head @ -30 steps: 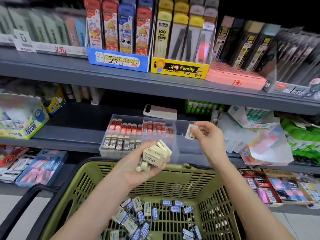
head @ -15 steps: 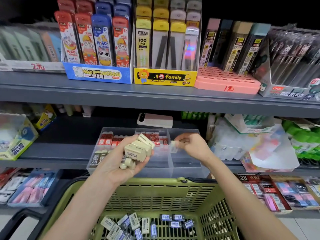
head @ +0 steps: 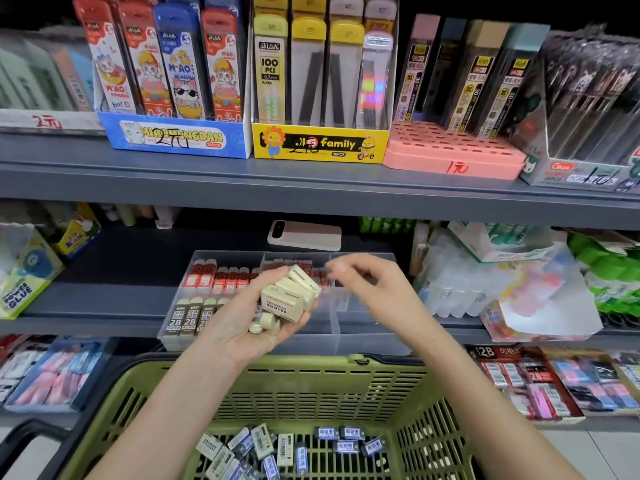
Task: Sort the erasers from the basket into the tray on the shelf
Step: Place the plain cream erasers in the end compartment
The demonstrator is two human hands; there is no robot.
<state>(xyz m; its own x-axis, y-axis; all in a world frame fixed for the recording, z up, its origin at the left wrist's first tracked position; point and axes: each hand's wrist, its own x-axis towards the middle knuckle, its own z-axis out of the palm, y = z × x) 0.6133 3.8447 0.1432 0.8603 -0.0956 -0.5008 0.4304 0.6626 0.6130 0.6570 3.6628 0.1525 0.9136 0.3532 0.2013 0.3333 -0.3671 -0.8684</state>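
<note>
left hand (head: 239, 327) grips the erasers (head: 289, 296), right hand (head: 374, 289) empty and loose; pinch the top one, tray (head: 360, 339) at 12 o'clock.

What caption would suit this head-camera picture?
Left hand holds cream erasers before the clear shelf tray; right hand hovers beside them, green basket below.

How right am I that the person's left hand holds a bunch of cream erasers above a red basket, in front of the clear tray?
Nearly: the head view shows the basket is olive green, not red. The rest stands: the left hand holds a bunch of cream erasers above it, in front of the clear tray.
</note>
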